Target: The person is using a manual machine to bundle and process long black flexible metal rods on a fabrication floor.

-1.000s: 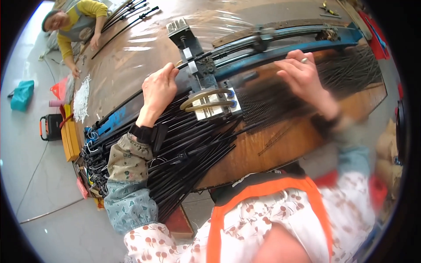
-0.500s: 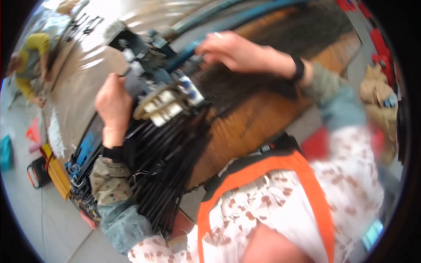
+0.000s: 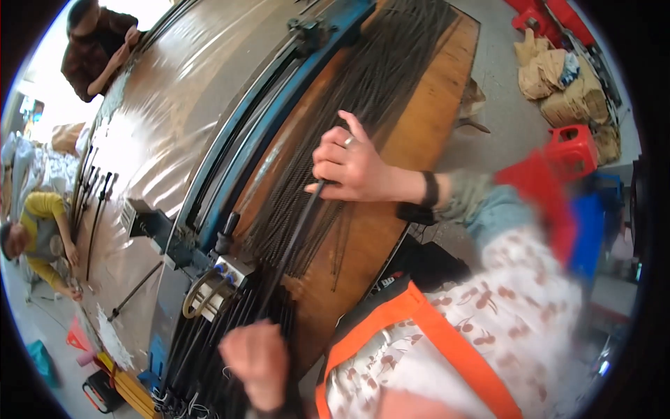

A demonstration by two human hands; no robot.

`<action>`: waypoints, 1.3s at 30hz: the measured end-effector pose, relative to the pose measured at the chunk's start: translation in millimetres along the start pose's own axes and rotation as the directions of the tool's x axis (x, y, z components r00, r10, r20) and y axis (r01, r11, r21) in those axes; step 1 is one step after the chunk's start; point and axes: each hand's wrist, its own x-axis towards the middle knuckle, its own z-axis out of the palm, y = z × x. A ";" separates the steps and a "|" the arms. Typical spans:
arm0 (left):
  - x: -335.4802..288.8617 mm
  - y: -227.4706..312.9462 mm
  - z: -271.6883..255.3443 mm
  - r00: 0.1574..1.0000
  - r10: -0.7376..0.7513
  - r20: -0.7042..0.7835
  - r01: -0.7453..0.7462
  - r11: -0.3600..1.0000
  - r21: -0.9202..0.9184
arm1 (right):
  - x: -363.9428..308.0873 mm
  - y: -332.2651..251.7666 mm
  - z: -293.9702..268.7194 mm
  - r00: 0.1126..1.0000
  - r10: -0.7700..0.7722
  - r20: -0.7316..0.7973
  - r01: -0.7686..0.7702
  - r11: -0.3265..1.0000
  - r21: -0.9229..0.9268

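My right hand (image 3: 352,164) is closed on the upper end of a thin black rod (image 3: 296,241), its index finger lifted off. The rod slants down toward a bundle of black rods (image 3: 202,346). Over that bundle hovers my left hand (image 3: 258,359), smeared by motion with its fingers curled in; whether it holds anything is hidden. Just beyond the bundle sits a small machine head with a tan ring (image 3: 202,293) and a black-handled lever (image 3: 225,234), mounted at the near end of a long blue rail (image 3: 262,136).
Many dark textured rods (image 3: 363,77) lie on a wooden board (image 3: 426,112) right of the rail. A plastic-covered table (image 3: 167,77) spreads left, with a person in yellow sleeves (image 3: 45,230) and another in dark clothes (image 3: 98,52). A red stool (image 3: 574,150) and brown sacks (image 3: 576,98) stand right.
My view has swung round. Both hands have left the machine head: the right now holds a black rod over the board, and the left has come back over the rod bundle.
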 end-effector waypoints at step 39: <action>46.1 -176.1 -108.3 0.820 -0.373 -0.435 0.492 0.848 0.199 | 70.1 57.7 54.2 0.984 0.157 -0.086 -0.137 0.970 0.198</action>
